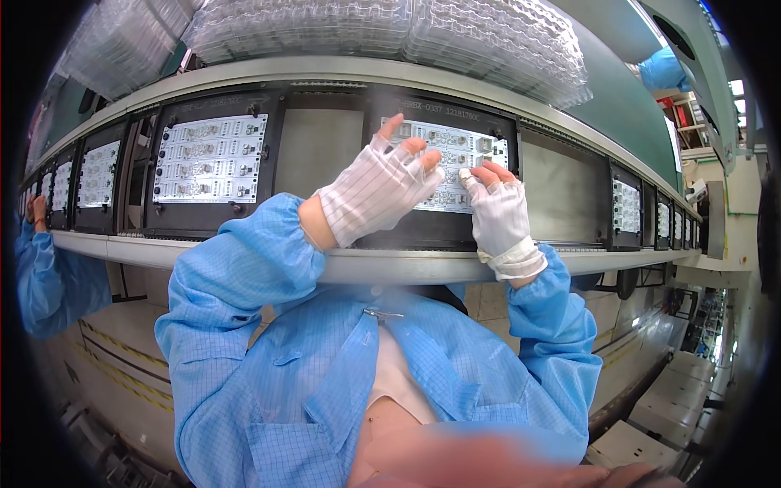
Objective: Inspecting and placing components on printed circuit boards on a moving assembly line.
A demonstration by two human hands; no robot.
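Note:
A white circuit board panel lies in a black carrier tray on the line in front of me. My left hand, in a striped white glove with bare fingertips, hovers over the panel's left part. Its fingers are apart, the index stretched toward the far edge; the thumb is hidden. At the panel's right side, my right hand has its fingers curled close to the thumb, which wears a pale cover. Whatever lies between those fingertips is too small to make out. Silver square parts sit on the panel's far row.
Another board panel sits in a carrier to the left; several more line the conveyor both ways. Stacked clear plastic trays stand beyond the far rail. A co-worker's blue sleeve and hands are at the far left.

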